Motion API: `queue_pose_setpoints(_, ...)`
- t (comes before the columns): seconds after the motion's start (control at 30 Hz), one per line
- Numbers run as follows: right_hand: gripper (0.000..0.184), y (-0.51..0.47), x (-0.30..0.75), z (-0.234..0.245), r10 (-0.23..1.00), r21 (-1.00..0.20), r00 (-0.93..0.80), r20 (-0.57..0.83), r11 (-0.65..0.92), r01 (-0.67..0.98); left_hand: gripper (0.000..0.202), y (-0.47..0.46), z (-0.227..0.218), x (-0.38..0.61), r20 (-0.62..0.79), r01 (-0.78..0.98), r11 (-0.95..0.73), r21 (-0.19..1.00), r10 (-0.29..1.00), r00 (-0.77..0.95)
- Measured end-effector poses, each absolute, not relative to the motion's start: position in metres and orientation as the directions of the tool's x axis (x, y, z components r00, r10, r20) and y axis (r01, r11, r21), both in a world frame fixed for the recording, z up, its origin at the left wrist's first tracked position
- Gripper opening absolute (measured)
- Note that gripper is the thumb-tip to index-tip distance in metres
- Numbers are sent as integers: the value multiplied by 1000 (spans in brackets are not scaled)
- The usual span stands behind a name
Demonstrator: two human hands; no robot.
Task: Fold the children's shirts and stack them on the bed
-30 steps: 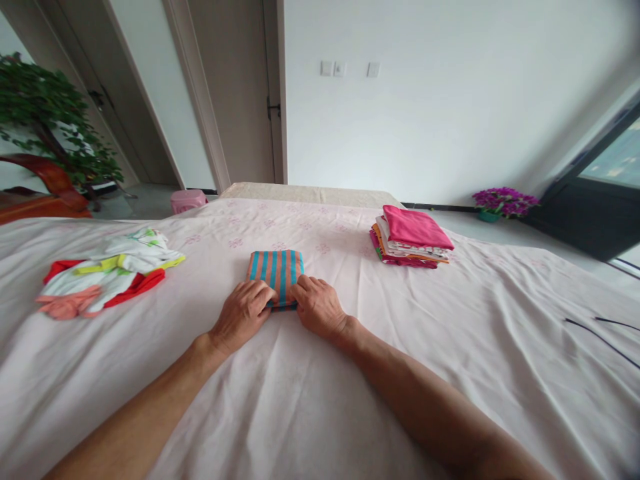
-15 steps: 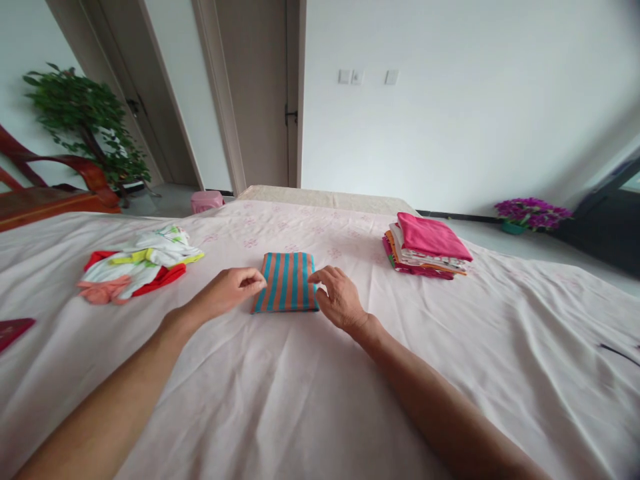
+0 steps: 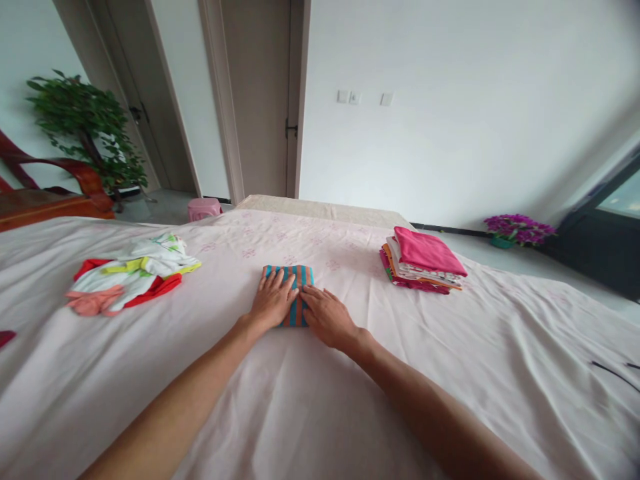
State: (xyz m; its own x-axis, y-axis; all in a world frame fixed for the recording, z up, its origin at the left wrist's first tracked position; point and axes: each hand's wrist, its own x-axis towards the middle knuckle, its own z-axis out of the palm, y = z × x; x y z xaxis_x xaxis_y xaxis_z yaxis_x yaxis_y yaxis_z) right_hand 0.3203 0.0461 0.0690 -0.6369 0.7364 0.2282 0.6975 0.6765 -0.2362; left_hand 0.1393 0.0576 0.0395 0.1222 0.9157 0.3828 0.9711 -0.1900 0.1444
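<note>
A folded garment with blue and orange-brown stripes [image 3: 299,315] lies flat on the pale pink sheet [image 3: 280,413], straight in front of me. My left hand [image 3: 273,298] rests palm down on its left part, fingers stretched out. Over its right part lies my right hand [image 3: 329,315], also flat with the fingers extended, its fingertips close to those of the left. Both hands cover much of the striped cloth; its far edge and a strip in the middle show between them.
To the right stands a stack of folded clothes [image 3: 425,260], a pink piece on top. A loose heap of white, red and yellow clothes [image 3: 135,273] lies to the left. Beyond the sheet are a pink stool [image 3: 204,209], a wooden chair [image 3: 75,187] and purple flowers [image 3: 520,229].
Both hands have gone from curled at the garment's two sides to lying flat on top of it. The left hand moved right, onto the cloth. The view has shifted slightly.
</note>
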Motion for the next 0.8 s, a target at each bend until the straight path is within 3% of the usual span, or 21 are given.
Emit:
queue_pose_setpoints(0.17, 43, 79, 296, 91, 795, -285, -543, 270, 605, 743, 56, 62, 33, 138, 317, 986, -109, 127, 946, 64)
queue_pose_setpoints(0.37, 51, 103, 271, 58, 867, -318, -475, 148, 497, 807, 55, 62, 32, 133, 239, 985, -2, 175, 970, -41)
queue_pose_setpoints(0.53, 61, 110, 283, 40, 901, -316, -402, 161, 433, 844, 57, 57, 35, 124, 175, 990, 8, 140, 984, -32)
queue_pose_setpoints(0.67, 63, 112, 296, 40, 935, -333, -326, 142, 355, 873, 58, 48, 29, 112, 175, 995, 15, 102, 984, -33)
queue_pose_setpoints(0.8, 57, 103, 308, 46, 974, -358, -134, 181, 193, 914, 59, 44, 13, 98, 221, 998, 22, 56, 975, -34)
